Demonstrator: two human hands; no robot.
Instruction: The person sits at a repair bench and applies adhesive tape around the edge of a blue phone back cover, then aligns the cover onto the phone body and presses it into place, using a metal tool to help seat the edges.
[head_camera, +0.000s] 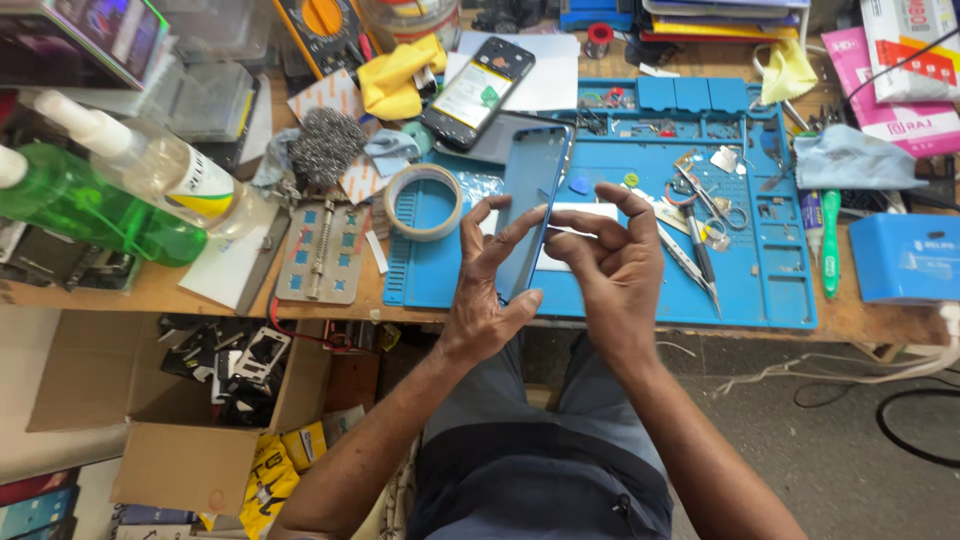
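Observation:
My left hand (487, 290) grips a blue phone back panel (533, 190), held upright on edge over the blue work mat (770, 280). My right hand (612, 262) is beside it, fingers curled, pinching a small white strip (583, 212) against the panel's side. An opened black phone (478, 92) with its insides showing lies farther back on a white sheet.
A tape roll (424, 201) and metal jig plate (325, 250) lie left of the mat. Green and clear bottles (100, 200) stand far left. Tweezers and scissors (700, 225) rest on the mat. A blue box (908, 258) is right. A cardboard box (190, 400) sits below the bench.

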